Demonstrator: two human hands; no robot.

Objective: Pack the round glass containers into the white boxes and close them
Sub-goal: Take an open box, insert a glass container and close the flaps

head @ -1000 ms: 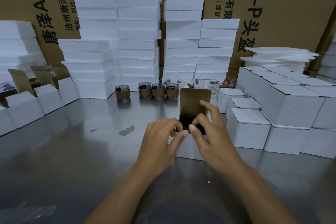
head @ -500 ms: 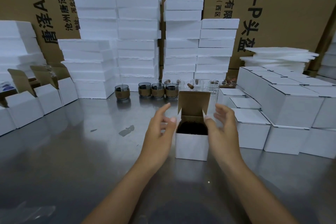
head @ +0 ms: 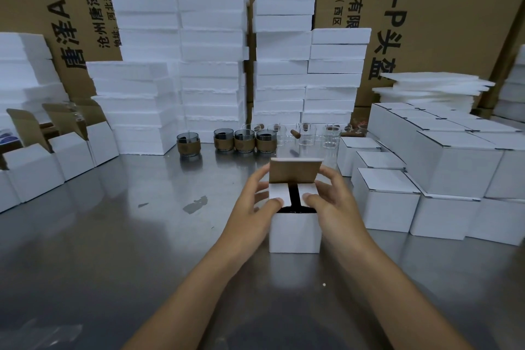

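Side flaps [head: 279, 193] have folded inward over the dark glass container [head: 295, 209] inside the white box [head: 294, 231], mid-surface [head: 142, 236]. Left hand [head: 252, 204] and right hand [head: 338, 204] press them down, fingers spread apart.

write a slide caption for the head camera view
Left hand and right hand press the side flaps of a white box down over a dark container, lid flap raised.
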